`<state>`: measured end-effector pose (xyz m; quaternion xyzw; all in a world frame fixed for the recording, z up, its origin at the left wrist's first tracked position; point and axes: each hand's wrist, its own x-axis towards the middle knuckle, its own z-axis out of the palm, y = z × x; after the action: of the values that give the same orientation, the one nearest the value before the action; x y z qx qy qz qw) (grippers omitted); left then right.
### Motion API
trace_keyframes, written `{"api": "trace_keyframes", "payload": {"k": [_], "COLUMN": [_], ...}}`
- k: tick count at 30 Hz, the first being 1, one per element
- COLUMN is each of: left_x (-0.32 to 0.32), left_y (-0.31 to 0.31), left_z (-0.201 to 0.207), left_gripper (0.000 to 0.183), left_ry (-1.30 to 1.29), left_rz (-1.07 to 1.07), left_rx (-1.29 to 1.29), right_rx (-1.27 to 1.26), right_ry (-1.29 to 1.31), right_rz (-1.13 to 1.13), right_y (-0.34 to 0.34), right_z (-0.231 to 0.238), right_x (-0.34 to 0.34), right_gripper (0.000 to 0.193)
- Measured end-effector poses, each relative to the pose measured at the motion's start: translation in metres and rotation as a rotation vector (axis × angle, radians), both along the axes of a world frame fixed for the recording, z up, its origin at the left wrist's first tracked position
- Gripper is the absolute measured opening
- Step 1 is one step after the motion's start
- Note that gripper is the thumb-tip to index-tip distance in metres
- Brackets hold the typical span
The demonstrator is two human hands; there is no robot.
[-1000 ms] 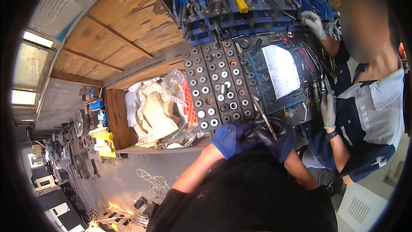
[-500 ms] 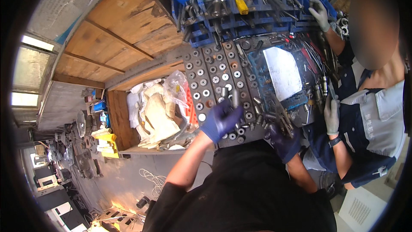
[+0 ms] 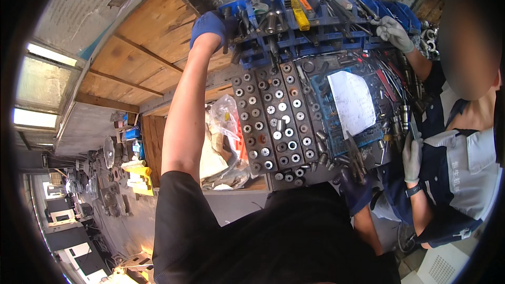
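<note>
My left hand, in a blue glove, is stretched far forward to the left end of the blue parts bins. It looks closed around something among dark tools there, but the fingertips are hidden. My right hand, in a dark purple-blue glove, stays low by the bench's front edge. Beside it lies a dark plier-like tool; its fingers are too dark to read. Between my hands a dark metal rack holds rows of round slotted collets. One short metal cylinder stands up among them.
White paper lies on a blue tray right of the rack. A co-worker stands at the right, one gloved hand at the bins, the other lower down. Left of the rack is a wooden box with cloth and plastic wrap.
My left hand has gone from above the collet rack forward and left to the bins. My right hand has hardly moved. The co-worker's far hand has lowered slightly at the bins.
</note>
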<state>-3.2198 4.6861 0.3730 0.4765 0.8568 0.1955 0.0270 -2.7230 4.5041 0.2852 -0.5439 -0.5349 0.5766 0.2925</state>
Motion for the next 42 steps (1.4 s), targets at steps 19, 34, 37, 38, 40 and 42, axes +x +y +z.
{"api": "trace_keyframes", "payload": {"k": [19,34,37,38,40,42], "left_x": [0.058,0.056,0.006,0.024,0.023,0.031], "left_y": [-0.041,0.084,0.084,0.094,0.088,0.078], "left_z": [-0.002,-0.239,-0.317,-0.302,-0.281,-0.252], "left_gripper": [0.026,0.074,0.064,0.061,0.056,0.041], "left_ry": [0.089,-0.642,-1.090,-1.209,-1.469,-1.695], "left_rz": [-0.081,0.241,0.458,0.459,0.305,0.188], "left_rx": [0.369,0.330,0.401,0.315,0.211,0.259], "right_rx": [-0.076,-0.024,-0.035,-0.027,-0.020,-0.023], "right_ry": [0.015,-0.051,-0.026,-0.048,-0.063,-0.062], "right_rz": [-0.036,-0.040,0.023,-0.019,-0.019,-0.022], "right_y": [-0.001,-0.012,-0.011,-0.013,-0.015,-0.016], "right_z": [0.010,0.013,0.002,-0.002,0.002,0.007], "right_x": [-0.010,-0.010,-0.004,0.001,0.004,0.003], "right_gripper": [0.025,0.022,0.022,0.022,0.022,0.021]}}
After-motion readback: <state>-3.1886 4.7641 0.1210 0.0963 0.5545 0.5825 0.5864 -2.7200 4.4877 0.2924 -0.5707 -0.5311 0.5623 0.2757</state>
